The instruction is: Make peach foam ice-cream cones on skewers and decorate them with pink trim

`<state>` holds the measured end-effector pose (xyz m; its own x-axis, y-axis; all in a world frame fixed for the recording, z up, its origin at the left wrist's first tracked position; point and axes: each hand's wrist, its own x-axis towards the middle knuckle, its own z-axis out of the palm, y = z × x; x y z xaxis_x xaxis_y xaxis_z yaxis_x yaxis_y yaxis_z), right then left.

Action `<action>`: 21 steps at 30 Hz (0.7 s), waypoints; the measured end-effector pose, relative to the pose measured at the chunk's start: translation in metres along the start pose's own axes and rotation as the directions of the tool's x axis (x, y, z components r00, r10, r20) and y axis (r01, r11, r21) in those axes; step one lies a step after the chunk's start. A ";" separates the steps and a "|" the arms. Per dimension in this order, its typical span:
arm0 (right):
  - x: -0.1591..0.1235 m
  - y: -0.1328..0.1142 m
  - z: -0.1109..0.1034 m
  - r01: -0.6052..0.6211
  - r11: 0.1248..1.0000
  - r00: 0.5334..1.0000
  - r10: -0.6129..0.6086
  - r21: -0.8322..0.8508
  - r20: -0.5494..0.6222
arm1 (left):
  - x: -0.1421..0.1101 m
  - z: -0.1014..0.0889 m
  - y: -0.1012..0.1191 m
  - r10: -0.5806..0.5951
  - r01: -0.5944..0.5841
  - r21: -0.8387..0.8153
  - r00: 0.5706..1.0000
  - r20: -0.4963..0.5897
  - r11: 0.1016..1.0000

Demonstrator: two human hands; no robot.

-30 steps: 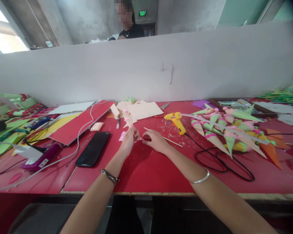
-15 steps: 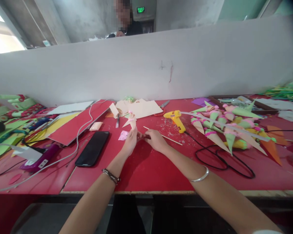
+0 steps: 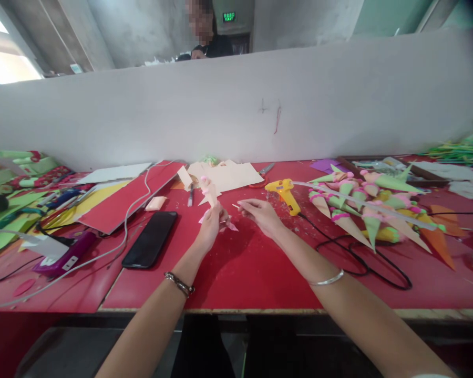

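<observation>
My left hand [image 3: 212, 224] is raised just above the red table [image 3: 236, 273], fingers closed on a small beige paper cone with a pink top [image 3: 207, 190] that points up and away. A scrap of pink paper [image 3: 232, 227] lies under it. My right hand [image 3: 261, 213] is close to the right of it, fingertips pinched on a thin wooden stick [image 3: 235, 206] whose tip pokes out toward the left hand. The rest of the stick is hidden by the hand.
A yellow glue gun [image 3: 284, 193] with a black cord [image 3: 358, 262] lies right of my hands, beside a heap of several finished paper cones [image 3: 358, 207]. A black phone [image 3: 150, 239], beige card sheets [image 3: 228, 176] and coloured sheets [image 3: 114, 202] lie left. A person sits behind the white partition [image 3: 236, 105].
My right hand has lifted off the table and moved back, taking up the wooden stick that lay there. My left hand stays raised with the cone.
</observation>
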<state>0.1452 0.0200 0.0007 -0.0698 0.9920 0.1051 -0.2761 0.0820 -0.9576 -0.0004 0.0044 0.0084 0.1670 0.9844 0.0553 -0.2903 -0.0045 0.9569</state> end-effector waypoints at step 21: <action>-0.003 -0.010 0.006 -0.059 0.953 0.998 0.051 0.298 0.035 | -0.002 0.006 -0.007 -0.088 0.053 0.150 0.968 0.236 0.987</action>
<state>0.1424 0.0154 0.0118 -0.1172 0.9910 0.0653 -0.5442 -0.0091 -0.8389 0.0072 0.0010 0.0038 0.4092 0.9117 0.0366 -0.1361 0.0213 0.9905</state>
